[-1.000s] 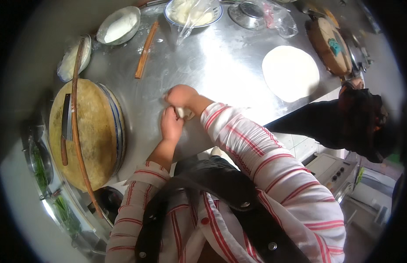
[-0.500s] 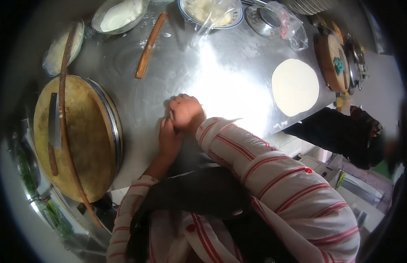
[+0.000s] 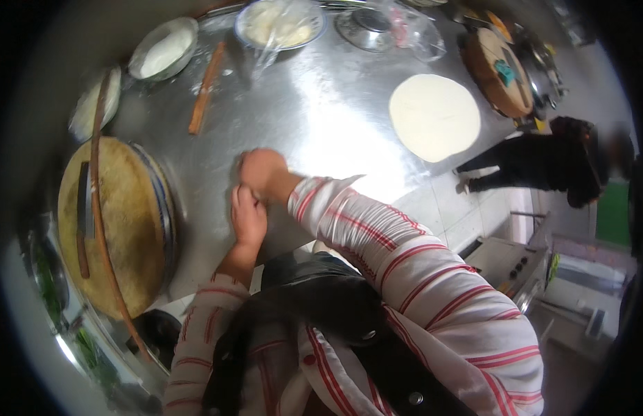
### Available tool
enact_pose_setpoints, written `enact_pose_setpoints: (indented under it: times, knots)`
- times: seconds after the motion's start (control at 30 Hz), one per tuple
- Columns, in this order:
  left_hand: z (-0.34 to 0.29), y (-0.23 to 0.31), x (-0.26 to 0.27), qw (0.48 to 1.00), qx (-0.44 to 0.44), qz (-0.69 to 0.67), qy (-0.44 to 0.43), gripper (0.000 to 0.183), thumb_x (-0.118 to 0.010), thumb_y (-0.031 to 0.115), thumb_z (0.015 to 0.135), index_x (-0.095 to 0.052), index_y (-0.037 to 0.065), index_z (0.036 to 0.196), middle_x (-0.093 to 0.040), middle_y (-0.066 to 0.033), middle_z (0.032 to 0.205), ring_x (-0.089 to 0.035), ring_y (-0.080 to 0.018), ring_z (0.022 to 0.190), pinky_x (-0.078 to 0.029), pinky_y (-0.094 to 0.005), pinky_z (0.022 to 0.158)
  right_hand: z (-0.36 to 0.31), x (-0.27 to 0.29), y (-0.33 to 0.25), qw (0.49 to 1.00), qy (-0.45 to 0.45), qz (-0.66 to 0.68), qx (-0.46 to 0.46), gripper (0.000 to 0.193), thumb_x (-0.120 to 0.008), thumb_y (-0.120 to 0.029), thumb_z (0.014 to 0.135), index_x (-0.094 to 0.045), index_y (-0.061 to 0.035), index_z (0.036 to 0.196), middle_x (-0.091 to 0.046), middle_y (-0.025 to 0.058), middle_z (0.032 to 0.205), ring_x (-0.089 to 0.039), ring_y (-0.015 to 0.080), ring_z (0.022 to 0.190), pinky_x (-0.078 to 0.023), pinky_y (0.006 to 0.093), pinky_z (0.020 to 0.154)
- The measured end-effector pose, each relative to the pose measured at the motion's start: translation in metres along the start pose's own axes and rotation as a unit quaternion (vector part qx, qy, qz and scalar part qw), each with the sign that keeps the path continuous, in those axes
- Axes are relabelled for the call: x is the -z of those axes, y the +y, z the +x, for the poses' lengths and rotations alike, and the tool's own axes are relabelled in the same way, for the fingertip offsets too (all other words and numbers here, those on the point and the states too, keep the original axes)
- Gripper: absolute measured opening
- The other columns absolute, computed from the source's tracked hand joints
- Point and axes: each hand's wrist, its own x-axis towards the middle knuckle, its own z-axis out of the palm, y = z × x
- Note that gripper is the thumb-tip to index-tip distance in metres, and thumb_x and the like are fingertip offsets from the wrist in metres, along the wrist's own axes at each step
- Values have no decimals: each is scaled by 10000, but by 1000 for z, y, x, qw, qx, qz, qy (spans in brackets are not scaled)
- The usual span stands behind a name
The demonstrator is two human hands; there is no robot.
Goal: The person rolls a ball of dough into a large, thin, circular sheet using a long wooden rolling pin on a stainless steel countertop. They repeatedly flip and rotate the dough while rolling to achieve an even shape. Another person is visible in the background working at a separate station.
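My right hand (image 3: 263, 171) is closed in a fist, pressed down at the steel table (image 3: 301, 132) near its front edge. My left hand (image 3: 249, 216) lies against it on the near side, its fingers curled together. Whatever the two hands hold or press is hidden beneath them. A flat round sheet of dough (image 3: 436, 118) lies farther right on the table. Beyond my hands, to the left, rests a short wooden rolling pin (image 3: 207, 89).
At left, a long stick (image 3: 101, 222) and a cleaver (image 3: 89, 201) lie on a round board (image 3: 131, 236). Bowls of white powder (image 3: 162, 52) and pale dough (image 3: 280, 26) stand behind. A chopping block (image 3: 498, 73) sits far right; a dark-clothed person (image 3: 536, 159) is beyond.
The whole view has shifted, so table items sit farther left in it. My hands stay together at about the same spot. More of the person at right shows.
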Motion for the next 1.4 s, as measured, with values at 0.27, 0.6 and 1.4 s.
enact_pose_setpoints:
  times: [0.27, 0.6, 1.4]
  knots:
    - [-42, -8, -21, 986, -55, -147, 55, 541, -733, 209, 825, -475, -6, 1249, -473, -214, 1288, -471, -361, 1180, -403, -446, 976, -57, -29, 25, 967, 204, -15, 151, 150, -630, -230, 765, -621, -97, 832, -613, 76, 842, -581, 286, 814, -459, 426, 725]
    - [21, 9, -4, 986, 77, -146, 23, 449, -677, 230, 847, -521, -49, 1162, -564, -243, 1124, -545, -420, 1055, -430, -491, 925, 15, -22, 25, 985, 137, 27, 103, 160, -595, -197, 763, -634, -73, 857, -639, 142, 890, -600, 360, 895, -471, 461, 806]
    - [-6, -8, 24, 971, 60, -142, -184, 312, -756, 161, 764, -589, 31, 993, -658, -176, 927, -639, -377, 858, -508, -441, 754, -30, -11, 19, 990, 78, -64, 96, 242, -659, -178, 769, -625, -81, 989, -631, 120, 963, -595, 330, 937, -497, 430, 830]
